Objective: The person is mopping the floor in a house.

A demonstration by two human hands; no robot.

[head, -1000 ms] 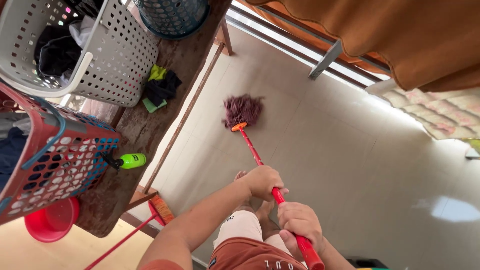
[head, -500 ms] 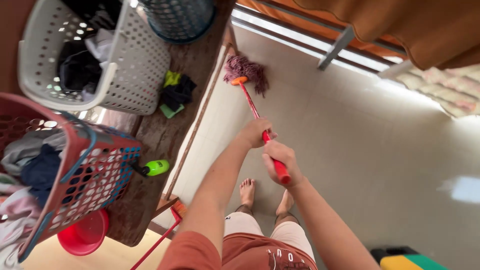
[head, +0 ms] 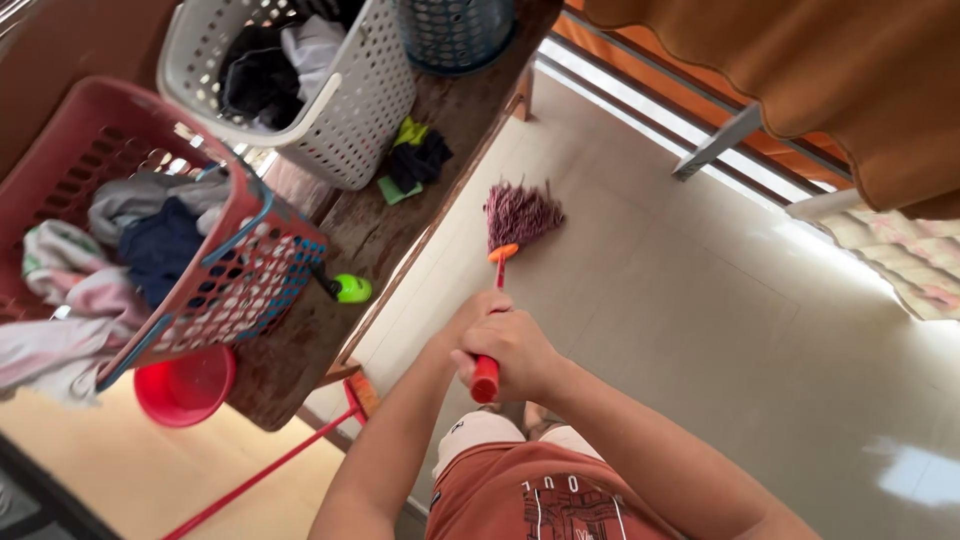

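Mop [head: 520,215], both hands gripping its red handle [head: 486,378] — right hand [head: 515,350] closed near the end, left hand [head: 478,312] ahead — works close to the wooden bench [head: 400,225]; its head may snag the bench leg.

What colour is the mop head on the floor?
The mop head is dark maroon, with an orange collar; the head view shows it clearly.

Rust-orange shorts [head: 540,500], pale lettering; bare arms, no sleeves.

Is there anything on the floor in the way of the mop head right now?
Nothing visible lies on the pale tiled floor around the mop head. The wooden table edges it on the left, and both hands, left hand and right hand, grip the red handle.
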